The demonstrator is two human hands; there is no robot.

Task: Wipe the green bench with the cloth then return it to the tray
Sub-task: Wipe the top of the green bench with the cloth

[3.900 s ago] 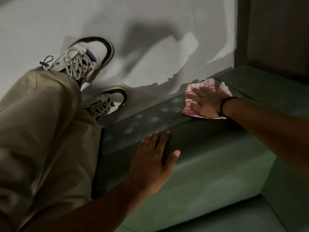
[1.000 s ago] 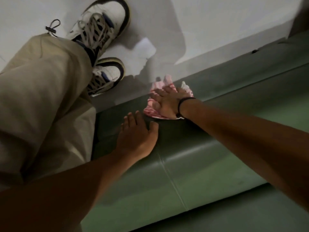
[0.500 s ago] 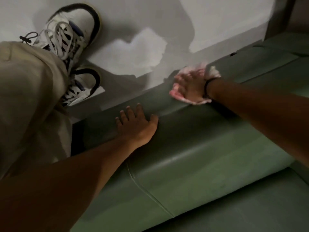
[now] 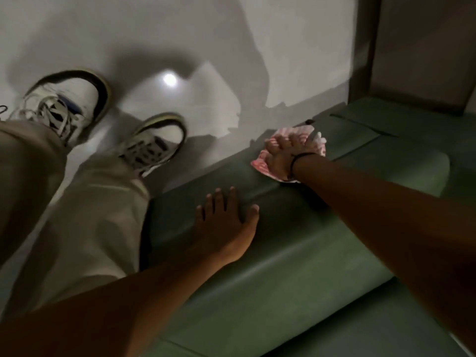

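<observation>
The green bench [image 4: 296,266] runs from lower left to upper right. A pink and white striped cloth [image 4: 260,164] lies on its front edge, pressed flat under my right hand [image 4: 282,155], which wears a dark band at the wrist. My left hand [image 4: 226,228] rests flat on the bench top nearer to me, fingers spread, holding nothing. No tray is in view.
My legs in beige trousers [image 4: 77,215] and two white laced sneakers [image 4: 64,104] stand on the pale floor [image 4: 231,47] left of the bench. A brown wall panel [image 4: 425,47] rises at the bench's far right end. A seam [image 4: 360,148] crosses the bench beyond the cloth.
My right hand has slid the cloth back and forth along the bench's front edge, ending farther right again. The left hand stays planted on the bench. The view has shifted.
</observation>
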